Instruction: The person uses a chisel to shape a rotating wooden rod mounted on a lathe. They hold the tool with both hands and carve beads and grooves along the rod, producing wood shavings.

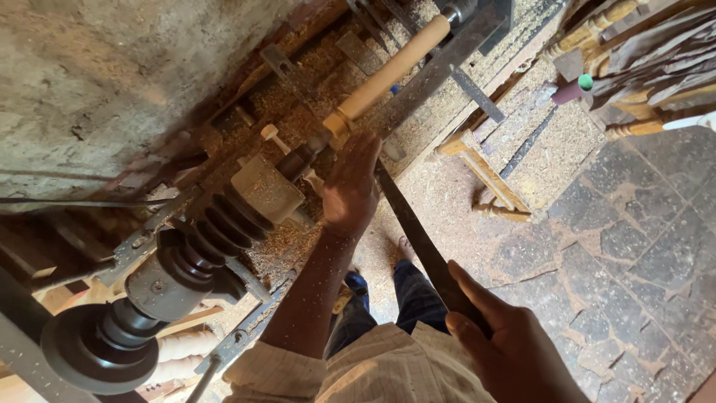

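While the left hand point(350, 186) is laid with its fingers point(363, 153) spread and bent over the front of the chisel point(425, 246), the blade is pressed down close to the blank point(391, 71). The right hand point(514, 351) is closed around the back end of the chisel, low at the body. The blank, a pale round piece of wood, is mounted on the lathe point(224, 224) and runs up and to the right from the left hand; whether it is turning cannot be told.

A risk is judged here: the left fingers lie just beside the blank and the chuck point(302, 160), so a catch of the edge in the wood could throw the chisel or pull the fingers against the moving parts. The sleeve point(261, 369) is near the stepped pulley point(216, 227), and loose cloth could be taken by it.

Around the work, sawdust point(552, 149) is spread over the bed and the floor. More chisels point(365, 15) lie at the top, behind the blank. A small wooden frame point(485, 175) stands on the floor to the right, and turned legs point(597, 26) are stacked in the upper right corner. Bare feet point(406, 250) are seen below the chisel, on a stone floor point(641, 261) where a dropped tool would fall. A wall point(112, 75) closes the left side.
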{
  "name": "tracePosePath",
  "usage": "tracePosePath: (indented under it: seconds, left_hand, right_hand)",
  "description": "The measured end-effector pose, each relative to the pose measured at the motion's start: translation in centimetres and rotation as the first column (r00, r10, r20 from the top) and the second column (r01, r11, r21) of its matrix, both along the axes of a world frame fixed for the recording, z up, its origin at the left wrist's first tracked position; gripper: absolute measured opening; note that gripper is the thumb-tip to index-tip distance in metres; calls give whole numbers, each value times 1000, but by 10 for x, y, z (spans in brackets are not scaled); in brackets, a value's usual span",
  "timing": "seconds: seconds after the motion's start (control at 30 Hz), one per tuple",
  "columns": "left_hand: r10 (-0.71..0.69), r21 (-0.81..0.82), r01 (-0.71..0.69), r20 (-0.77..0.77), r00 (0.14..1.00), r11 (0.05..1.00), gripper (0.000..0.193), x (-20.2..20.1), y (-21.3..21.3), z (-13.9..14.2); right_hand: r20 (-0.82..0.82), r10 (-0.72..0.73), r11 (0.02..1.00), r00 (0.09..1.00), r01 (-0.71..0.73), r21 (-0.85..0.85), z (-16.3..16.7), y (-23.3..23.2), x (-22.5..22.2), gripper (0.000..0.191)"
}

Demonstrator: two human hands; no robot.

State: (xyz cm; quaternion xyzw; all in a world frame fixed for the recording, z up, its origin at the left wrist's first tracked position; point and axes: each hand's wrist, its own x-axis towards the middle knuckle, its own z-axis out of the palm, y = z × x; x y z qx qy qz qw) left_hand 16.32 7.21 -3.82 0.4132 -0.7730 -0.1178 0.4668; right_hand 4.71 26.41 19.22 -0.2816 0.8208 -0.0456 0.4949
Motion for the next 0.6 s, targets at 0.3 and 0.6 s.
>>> tracePosePath:
  seconds: [0.3,0.6]
  left_hand:
    - [-44,-27,44,-34,998,999,29,-4,0,10]
    - [0,-42,0,-6,1000,999,22,-7,-5,11]
  right_hand:
    - [106,44,999,993,-47,25,-5,10,-29,74]
    - [23,116,990,993,-117,78,11,-6,-50,69]
